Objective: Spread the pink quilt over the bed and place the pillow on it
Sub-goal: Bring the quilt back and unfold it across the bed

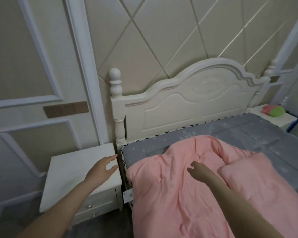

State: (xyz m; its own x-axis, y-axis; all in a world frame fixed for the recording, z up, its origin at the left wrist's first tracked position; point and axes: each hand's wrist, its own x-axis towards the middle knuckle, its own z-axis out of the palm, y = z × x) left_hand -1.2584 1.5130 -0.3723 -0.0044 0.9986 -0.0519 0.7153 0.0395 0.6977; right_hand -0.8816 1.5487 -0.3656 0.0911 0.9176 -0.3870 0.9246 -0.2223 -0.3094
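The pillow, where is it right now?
The pillow lies on the pink quilt at the right of the head view, just right of the right hand.

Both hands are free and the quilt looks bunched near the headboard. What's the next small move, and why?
Probably bring the right hand down onto the bunched top edge of the pink quilt and pull it toward the headboard. That hand hovers just over the quilt, gray sheet still shows above it, and the left hand is off over the nightstand. The pillow can wait.
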